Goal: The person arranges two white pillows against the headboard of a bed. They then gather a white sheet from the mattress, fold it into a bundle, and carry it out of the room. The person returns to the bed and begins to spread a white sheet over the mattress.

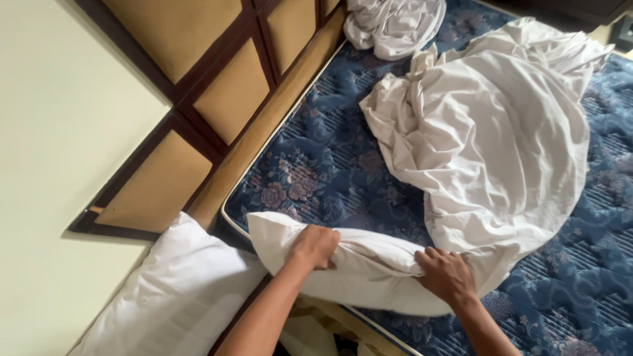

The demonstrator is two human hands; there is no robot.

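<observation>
White pillow [356,267] lies at the blue floral mattress [316,171] edge. Left hand [315,247] and right hand [447,273] both grip its cover, fingertips buried in fabric. Crumpled sheet [494,132] hides the pillow's far end.

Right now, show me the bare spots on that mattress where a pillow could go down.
The widest bare patch of blue floral mattress lies between the padded headboard and the crumpled white sheet. Another bare strip runs along the right edge and lower right corner. The near edge is crowded: left hand and right hand grip a white pillow there.
</observation>
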